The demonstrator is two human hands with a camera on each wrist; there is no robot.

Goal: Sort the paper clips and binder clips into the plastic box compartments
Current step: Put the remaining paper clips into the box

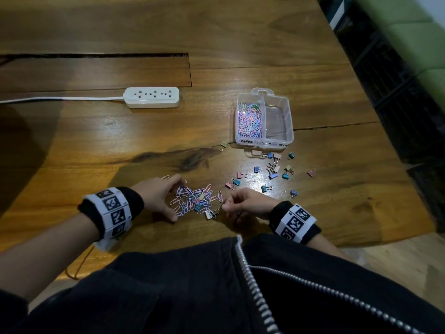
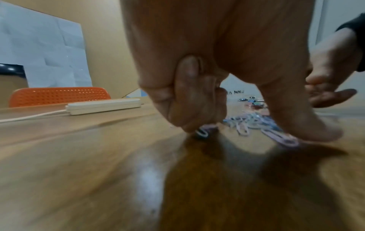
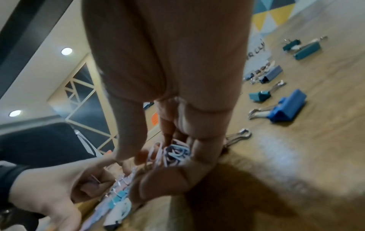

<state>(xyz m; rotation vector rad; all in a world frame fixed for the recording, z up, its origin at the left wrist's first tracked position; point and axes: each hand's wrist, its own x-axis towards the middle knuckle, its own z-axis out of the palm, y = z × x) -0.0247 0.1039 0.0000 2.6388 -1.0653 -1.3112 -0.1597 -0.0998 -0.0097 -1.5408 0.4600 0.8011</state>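
Observation:
A clear plastic box (image 1: 264, 142) stands at the right middle of the wooden table. Its left compartment is full of pastel paper clips (image 1: 249, 121); its right compartment holds nothing. Several coloured binder clips (image 1: 272, 170) lie scattered in front of the box. A loose pile of paper clips (image 1: 196, 201), with a few binder clips mixed in, lies between my hands. My left hand (image 1: 172, 200) cups the pile's left side, its curled fingers (image 2: 197, 112) drawing in a clip and its thumb (image 2: 308, 125) on a pink one. My right hand (image 1: 231, 204) holds a bunch of paper clips (image 3: 173, 154) in curled fingers.
A white power strip (image 1: 152, 97) with its cable lies at the back left. The table's right edge (image 1: 395, 150) runs close past the box. A lone binder clip (image 1: 223, 145) sits left of the box's front. An orange chair (image 2: 59, 95) stands beyond the far side.

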